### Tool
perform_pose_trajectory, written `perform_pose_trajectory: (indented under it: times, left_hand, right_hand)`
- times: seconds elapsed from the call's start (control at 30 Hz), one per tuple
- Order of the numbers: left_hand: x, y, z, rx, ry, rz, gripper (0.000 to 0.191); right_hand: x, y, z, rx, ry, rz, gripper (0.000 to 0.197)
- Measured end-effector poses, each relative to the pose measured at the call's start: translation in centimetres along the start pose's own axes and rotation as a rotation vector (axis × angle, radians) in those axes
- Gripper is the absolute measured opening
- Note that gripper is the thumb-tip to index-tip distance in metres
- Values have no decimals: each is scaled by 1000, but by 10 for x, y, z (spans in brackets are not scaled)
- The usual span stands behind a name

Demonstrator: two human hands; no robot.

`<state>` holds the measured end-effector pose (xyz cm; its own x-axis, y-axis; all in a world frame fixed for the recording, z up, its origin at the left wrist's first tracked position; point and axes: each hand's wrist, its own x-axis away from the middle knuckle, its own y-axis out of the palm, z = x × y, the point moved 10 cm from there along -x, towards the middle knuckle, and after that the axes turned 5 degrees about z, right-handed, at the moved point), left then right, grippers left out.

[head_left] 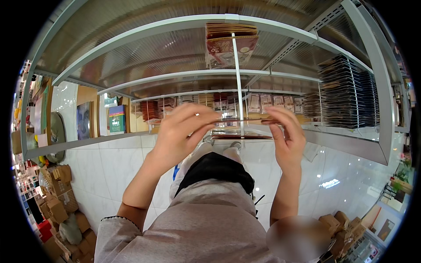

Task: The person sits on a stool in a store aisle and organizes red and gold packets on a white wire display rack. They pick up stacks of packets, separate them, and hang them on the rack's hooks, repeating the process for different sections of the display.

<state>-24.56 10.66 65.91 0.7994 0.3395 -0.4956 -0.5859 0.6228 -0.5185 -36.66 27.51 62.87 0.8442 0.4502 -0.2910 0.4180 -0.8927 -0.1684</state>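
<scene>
My left hand (185,131) and my right hand (287,133) grip opposite ends of a thin, flat package (246,121), seen nearly edge-on. A white display hook (237,72) runs toward me and meets the package near its middle. Just below my hands, another flat package (243,135) hangs near the front end of the hook. Farther back on the same hook hang several red printed packages (227,49) in clear wrapping. What is printed on the package between my hands cannot be made out.
White horizontal rails (171,77) cross the grey-framed display rack. Dense rows of dark packages (340,92) hang at the right, with smaller packets (276,103) lower down. Books (116,119) stand at the left. Cardboard boxes (59,180) lie on the tiled floor (111,164) behind at the left.
</scene>
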Motion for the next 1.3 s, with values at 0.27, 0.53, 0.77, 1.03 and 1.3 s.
perform_pose_trajectory:
  times: [0.27, 0.53, 0.77, 1.03, 1.3]
  left_hand:
    - [11, -10, 0, 9, 91, 18, 21]
    - [13, -6, 6, 48, 112, -16, 21]
    - [15, -3, 1, 49, 83, -7, 19]
    - [13, -2, -2, 57, 56, 4, 17]
    - [15, -3, -6, 64, 53, 9, 18]
  right_hand:
    - [8, -17, -18, 117, -206, -85, 14]
    - [9, -13, -8, 91, -131, -108, 13]
    - [8, -12, 0, 64, -52, -125, 12]
    - [8, -11, 9, 24, 1, -115, 12]
    - [7, -8, 8, 29, -26, -137, 11]
